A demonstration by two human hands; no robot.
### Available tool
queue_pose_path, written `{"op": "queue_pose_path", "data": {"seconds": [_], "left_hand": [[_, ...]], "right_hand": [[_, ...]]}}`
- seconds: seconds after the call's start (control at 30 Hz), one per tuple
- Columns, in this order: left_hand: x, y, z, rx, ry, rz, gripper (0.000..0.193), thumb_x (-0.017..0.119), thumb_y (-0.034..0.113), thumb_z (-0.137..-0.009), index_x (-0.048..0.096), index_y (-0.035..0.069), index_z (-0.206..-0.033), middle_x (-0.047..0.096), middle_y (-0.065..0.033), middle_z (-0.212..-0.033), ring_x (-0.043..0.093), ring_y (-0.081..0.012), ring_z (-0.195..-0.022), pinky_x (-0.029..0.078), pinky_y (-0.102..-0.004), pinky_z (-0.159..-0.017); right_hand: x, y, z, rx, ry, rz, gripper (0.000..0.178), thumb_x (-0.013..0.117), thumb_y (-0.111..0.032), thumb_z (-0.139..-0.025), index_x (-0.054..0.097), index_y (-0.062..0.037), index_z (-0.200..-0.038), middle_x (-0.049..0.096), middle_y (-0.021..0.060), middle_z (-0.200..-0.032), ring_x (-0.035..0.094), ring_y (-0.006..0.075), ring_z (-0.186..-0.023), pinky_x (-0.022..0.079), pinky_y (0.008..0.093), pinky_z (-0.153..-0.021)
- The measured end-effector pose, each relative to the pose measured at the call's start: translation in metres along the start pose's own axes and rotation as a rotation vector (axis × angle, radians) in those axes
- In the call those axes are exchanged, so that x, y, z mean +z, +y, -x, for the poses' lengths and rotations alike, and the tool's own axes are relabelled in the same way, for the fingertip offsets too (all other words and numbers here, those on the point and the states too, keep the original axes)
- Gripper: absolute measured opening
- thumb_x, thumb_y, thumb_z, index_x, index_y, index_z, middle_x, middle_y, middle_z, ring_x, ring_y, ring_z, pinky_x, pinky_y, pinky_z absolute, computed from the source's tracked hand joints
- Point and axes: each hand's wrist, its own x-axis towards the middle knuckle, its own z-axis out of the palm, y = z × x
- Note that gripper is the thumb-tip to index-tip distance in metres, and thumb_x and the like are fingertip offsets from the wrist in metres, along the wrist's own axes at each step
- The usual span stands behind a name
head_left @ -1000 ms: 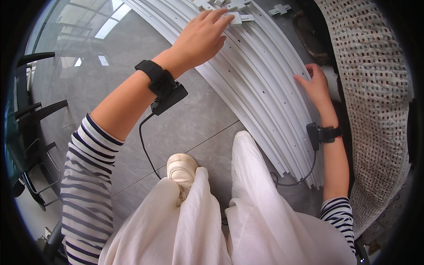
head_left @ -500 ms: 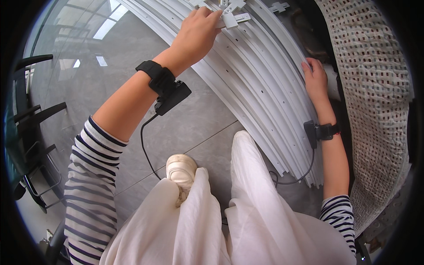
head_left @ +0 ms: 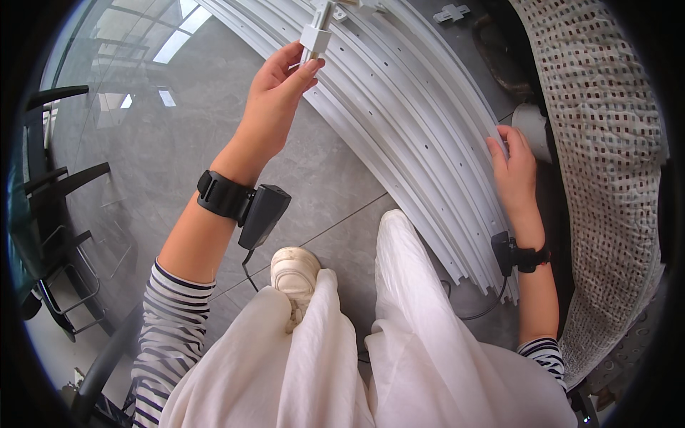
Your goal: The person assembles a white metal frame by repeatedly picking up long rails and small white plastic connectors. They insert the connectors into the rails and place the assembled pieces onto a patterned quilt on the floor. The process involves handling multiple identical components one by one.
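My left hand (head_left: 280, 87) pinches one arm of a white rail connector (head_left: 315, 39), fingers and thumb closed round its lower end. The connector's upper part reaches the top of the view, so its full shape cannot be made out. Under it lie several long white slotted rails (head_left: 399, 107), side by side, with small holes along them. My right hand (head_left: 515, 167) curls its fingers over the right-hand edge of the outermost rail, thumb on the near side.
A white cross-shaped connector (head_left: 452, 13) lies on the grey tiled floor (head_left: 335, 167) beyond the rails. A checked, woven cover (head_left: 606, 143) hangs along the right, with a white cylinder (head_left: 531, 132) beside it. Dark chair parts (head_left: 68, 185) stand at the left.
My left hand has drawn back toward me and left, lifting the connector off the rails and turning it upright. My right hand has slid nearer along the rail edge.
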Motion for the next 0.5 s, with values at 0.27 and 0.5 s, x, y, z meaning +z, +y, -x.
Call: {"op": "queue_pose_path", "data": {"seconds": [0.27, 0.5], "left_hand": [[-0.02, -0.012, 0.013, -0.083, 0.036, 0.149, 0.035, 0.052, 0.016, -0.1, 0.051, 0.002, -0.133, 0.058, -0.0033, -0.123, 0.053, -0.0148, -0.116, 0.04, -0.0301, -0.098], [-0.026, -0.007, 0.013, -0.115, 0.098, 0.269, 0.033, 0.045, 0.019, -0.104, 0.051, 0.001, -0.131, 0.057, -0.0089, -0.13, 0.053, -0.0196, -0.12, 0.042, -0.0316, -0.098]], "right_hand": [[0.003, -0.02, 0.036, -0.005, 0.036, 0.045, 0.021, 0.061, -0.01, -0.092, 0.055, 0.0039, -0.107, 0.06, 0.0183, -0.103, 0.059, 0.0386, -0.091, 0.048, 0.0399, -0.08], [-0.017, -0.018, 0.071, 0.149, -0.105, -0.068, 0.021, 0.052, -0.012, -0.097, 0.055, 0.0041, -0.11, 0.06, 0.0188, -0.1, 0.059, 0.0353, -0.088, 0.047, 0.0384, -0.079]]}}
